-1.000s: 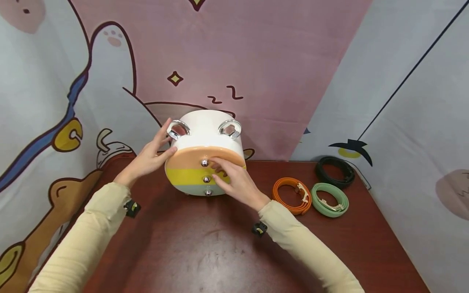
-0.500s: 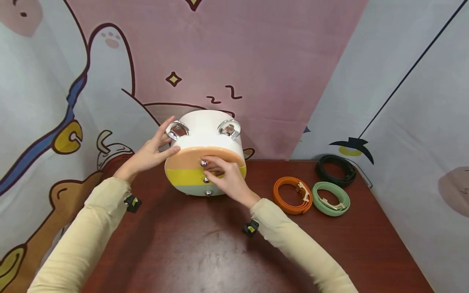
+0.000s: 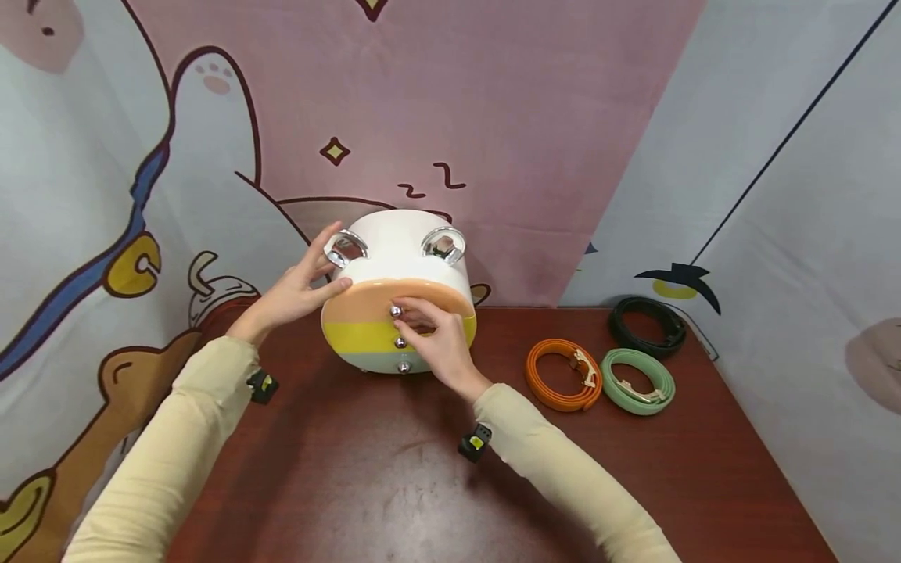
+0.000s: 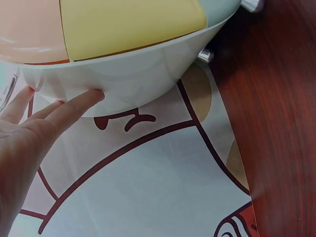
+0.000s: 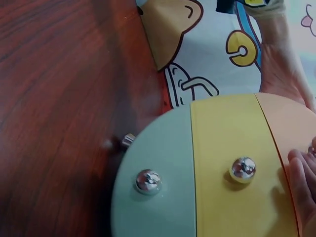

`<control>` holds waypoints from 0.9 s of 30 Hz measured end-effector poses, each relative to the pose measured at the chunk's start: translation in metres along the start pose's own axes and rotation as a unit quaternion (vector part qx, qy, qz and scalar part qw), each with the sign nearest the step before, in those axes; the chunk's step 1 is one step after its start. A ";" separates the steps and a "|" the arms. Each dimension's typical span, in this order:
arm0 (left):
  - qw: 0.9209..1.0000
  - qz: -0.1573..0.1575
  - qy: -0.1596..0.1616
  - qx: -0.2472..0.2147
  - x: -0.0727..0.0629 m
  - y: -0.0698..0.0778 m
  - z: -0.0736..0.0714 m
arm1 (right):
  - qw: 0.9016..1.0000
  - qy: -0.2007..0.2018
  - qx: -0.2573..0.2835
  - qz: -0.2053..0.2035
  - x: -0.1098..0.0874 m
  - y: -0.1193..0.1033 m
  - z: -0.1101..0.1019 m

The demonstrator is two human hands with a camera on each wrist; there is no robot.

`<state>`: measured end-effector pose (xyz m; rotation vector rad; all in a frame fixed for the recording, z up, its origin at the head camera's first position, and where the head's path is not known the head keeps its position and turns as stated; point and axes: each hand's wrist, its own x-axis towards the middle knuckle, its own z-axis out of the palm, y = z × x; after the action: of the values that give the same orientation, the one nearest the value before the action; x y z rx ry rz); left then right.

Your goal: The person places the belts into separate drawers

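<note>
A small white oval drawer box (image 3: 401,234) stands at the back of the table, with two shiny ear-like rings on top. Its front has an orange drawer (image 3: 359,301), a yellow drawer (image 4: 133,24) and a pale green drawer (image 5: 158,212), each with a round metal knob. My right hand (image 3: 443,340) pinches the orange drawer's knob (image 3: 396,311) between thumb and fingers; in the right wrist view that grip is mostly cut off. My left hand (image 3: 292,293) rests on the box's left side, fingers extended (image 4: 81,104) and thumb at the front's upper edge. All drawers look closed.
To the right on the table (image 3: 394,485) lie coiled belts: an orange one (image 3: 538,379), a light green one (image 3: 612,371) and a black one (image 3: 622,324). A cartoon-printed cloth (image 3: 528,156) hangs right behind the box.
My right hand has moved left, and its thumb and fingers have come together on the orange drawer's knob. My left hand stays against the box's side, shifted very slightly right.
</note>
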<state>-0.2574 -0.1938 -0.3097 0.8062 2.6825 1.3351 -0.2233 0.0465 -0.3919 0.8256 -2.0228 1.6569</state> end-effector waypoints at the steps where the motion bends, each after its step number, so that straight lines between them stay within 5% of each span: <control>1: 1.000 0.000 -0.001 0.000 0.000 -0.001 0.000 | 1.000 0.006 -0.002 -0.003 -0.001 0.000 0.001; 6: 1.000 0.000 0.004 -0.005 0.007 -0.027 0.001 | 0.999 0.035 -0.011 -0.019 -0.002 0.002 0.007; 9: 1.000 -0.001 0.007 -0.007 0.007 -0.029 0.001 | 0.998 0.053 -0.031 -0.028 -0.001 0.003 0.010; 18: 1.000 -0.009 0.003 -0.005 0.007 -0.026 0.001 | 0.989 0.095 -0.099 -0.052 0.001 0.009 0.019; 27: 1.000 -0.007 -0.005 -0.016 0.001 -0.002 -0.002 | 0.988 0.095 -0.101 -0.070 -0.005 0.005 0.022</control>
<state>-0.2597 -0.1961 -0.3102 0.7877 2.6472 1.3636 -0.2217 0.0268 -0.4036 0.6941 -1.9151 1.3724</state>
